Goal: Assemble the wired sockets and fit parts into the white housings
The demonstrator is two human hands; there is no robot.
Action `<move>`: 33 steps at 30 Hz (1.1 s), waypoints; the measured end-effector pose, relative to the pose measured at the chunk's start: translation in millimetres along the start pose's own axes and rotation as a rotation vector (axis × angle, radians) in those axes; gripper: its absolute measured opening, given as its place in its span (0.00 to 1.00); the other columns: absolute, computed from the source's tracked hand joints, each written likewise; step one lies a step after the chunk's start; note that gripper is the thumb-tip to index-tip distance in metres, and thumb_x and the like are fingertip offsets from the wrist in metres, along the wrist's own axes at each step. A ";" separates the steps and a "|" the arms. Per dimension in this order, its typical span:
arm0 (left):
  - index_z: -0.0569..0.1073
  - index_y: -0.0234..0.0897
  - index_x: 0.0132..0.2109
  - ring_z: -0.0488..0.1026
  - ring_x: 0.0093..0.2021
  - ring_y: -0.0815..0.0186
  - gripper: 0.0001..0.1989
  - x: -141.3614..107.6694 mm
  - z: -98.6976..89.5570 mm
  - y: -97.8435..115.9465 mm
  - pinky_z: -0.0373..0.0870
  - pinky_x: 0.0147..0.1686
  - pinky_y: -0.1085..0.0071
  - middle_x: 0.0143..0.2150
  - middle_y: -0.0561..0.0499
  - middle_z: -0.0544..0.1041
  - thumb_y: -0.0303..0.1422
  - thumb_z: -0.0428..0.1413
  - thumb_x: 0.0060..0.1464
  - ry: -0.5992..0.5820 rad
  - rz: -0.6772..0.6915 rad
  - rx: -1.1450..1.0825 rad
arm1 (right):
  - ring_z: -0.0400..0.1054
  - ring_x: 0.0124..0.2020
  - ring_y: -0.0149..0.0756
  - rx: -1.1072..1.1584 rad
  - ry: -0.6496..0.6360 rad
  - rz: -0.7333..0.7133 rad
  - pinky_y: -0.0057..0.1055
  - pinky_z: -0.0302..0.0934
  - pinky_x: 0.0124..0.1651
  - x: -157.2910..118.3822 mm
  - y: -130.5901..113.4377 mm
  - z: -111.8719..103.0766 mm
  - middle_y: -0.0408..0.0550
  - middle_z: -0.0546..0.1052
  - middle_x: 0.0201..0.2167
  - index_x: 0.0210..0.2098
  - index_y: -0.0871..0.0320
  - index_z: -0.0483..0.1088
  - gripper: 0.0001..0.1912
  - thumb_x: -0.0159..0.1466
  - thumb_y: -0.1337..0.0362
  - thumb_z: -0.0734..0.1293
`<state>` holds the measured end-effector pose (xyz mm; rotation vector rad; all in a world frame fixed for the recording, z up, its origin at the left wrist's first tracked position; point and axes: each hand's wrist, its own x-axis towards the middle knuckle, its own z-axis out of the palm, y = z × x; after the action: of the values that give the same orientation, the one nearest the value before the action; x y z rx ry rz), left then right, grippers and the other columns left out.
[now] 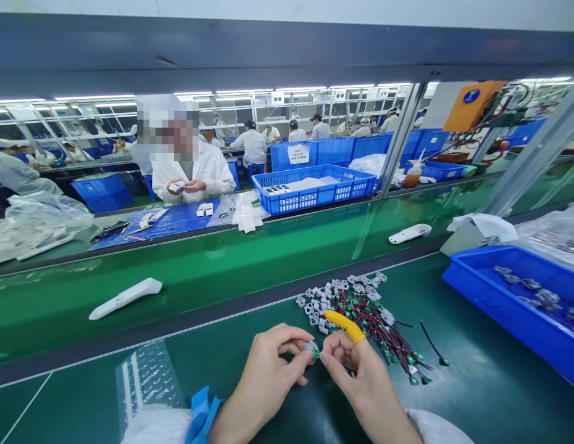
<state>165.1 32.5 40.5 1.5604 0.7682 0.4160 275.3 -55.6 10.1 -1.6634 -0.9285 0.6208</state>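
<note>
Between thumb and fingers, my left hand pinches a small grey plastic part with a bit of green on its lower side. Close on its right is my right hand, wearing a yellow cover on the raised index finger; its thumb and curled fingers close near the green bit, and what they hold is too small to make out. Just beyond my hands lie a pile of grey plastic rings and a heap of green boards with dark red wires.
A blue tray with grey parts stands at the right. Bubble wrap lies at the left. White casings rest on the green belt. Across it, a person in white handles a white part beside a blue basket.
</note>
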 end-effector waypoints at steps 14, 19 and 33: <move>0.70 0.30 0.32 0.68 0.21 0.70 0.08 -0.7 1.6 -4.1 0.71 0.19 0.73 0.20 0.55 0.67 0.28 0.52 0.41 -0.047 -0.015 0.039 | 0.67 0.27 0.34 -0.046 0.029 -0.147 0.31 0.63 0.29 0.7 7.7 0.3 0.47 0.72 0.27 0.29 0.56 0.64 0.06 0.54 0.60 0.61; 0.70 0.31 0.32 0.68 0.19 0.71 0.07 0.6 3.7 -8.0 0.71 0.20 0.72 0.21 0.54 0.68 0.28 0.52 0.41 -0.063 -0.011 0.031 | 0.68 0.26 0.33 -0.051 -0.061 -0.154 0.30 0.64 0.30 2.0 7.8 -1.8 0.47 0.74 0.27 0.28 0.56 0.64 0.04 0.53 0.62 0.61; 0.67 0.37 0.48 0.67 0.43 0.59 0.18 55.1 -11.8 -23.2 0.66 0.44 0.59 0.47 0.45 0.64 0.21 0.52 0.49 -0.022 0.282 0.462 | 0.66 0.41 0.60 -0.874 0.838 -0.247 0.53 0.56 0.40 44.1 -4.3 -127.9 0.64 0.72 0.32 0.40 0.63 0.66 0.19 0.59 0.56 0.54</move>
<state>191.1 78.6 10.1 2.1164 0.6562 0.4454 399.3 -88.9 52.9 -2.2113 -0.7678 -0.7412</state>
